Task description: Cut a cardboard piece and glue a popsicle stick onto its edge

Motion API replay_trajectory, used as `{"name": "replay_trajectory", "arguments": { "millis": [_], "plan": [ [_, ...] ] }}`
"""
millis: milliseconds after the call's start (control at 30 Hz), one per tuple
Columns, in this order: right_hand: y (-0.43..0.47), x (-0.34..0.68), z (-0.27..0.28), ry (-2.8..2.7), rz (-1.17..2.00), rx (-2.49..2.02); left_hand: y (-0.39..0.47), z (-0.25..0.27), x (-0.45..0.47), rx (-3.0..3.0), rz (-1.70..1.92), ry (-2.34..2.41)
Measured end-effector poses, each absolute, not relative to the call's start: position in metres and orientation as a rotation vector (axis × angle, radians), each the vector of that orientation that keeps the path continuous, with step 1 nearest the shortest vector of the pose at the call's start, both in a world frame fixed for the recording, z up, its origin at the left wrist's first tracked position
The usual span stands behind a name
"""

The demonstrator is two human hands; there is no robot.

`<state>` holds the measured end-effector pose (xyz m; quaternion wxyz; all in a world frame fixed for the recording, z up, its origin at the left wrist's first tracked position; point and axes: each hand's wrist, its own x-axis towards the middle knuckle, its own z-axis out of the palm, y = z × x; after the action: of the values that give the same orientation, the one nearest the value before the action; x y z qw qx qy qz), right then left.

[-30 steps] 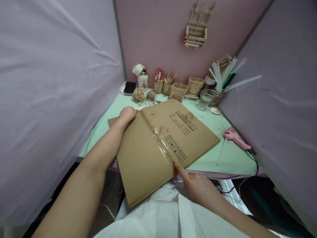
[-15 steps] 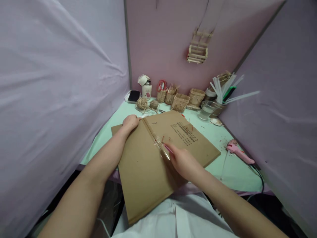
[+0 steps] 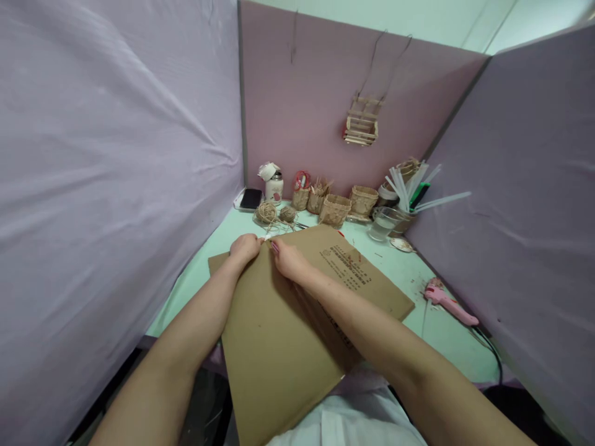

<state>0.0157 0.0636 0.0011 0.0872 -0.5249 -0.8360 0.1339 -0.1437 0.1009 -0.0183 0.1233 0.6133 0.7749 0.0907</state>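
Observation:
A large brown cardboard sheet (image 3: 269, 347), folded along a seam and printed with dark characters on its right panel, lies over the table and overhangs its front edge. My left hand (image 3: 246, 249) grips the far edge of the cardboard, left of the seam, fingers closed. Right beside it, my right hand (image 3: 290, 260) is closed at the far end of the seam. A bit of a thin pink tool (image 3: 275, 247) shows at its fingertips; the rest is hidden in the hand. My right forearm covers much of the seam.
Twine balls (image 3: 266, 212), a phone (image 3: 251, 199), a white bottle (image 3: 274, 188), small woven baskets (image 3: 334, 210) and a glass of water (image 3: 382, 226) line the back. A pink glue gun (image 3: 449, 303) with a cord lies right. A small wooden swing (image 3: 361, 129) hangs against the back wall.
My right hand has moved away from me along the seam, from mid-cardboard up to beside my left hand. My left hand keeps its place on the cardboard. The view has tilted upward.

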Motion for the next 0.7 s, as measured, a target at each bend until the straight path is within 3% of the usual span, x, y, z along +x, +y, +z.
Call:
{"name": "replay_trajectory", "arguments": {
  "millis": [700],
  "plan": [
    [0.092,0.024,-0.001,-2.482,0.463,-1.423,0.102,-0.024,-0.145,1.759,0.277,2.247]
  ]
}}
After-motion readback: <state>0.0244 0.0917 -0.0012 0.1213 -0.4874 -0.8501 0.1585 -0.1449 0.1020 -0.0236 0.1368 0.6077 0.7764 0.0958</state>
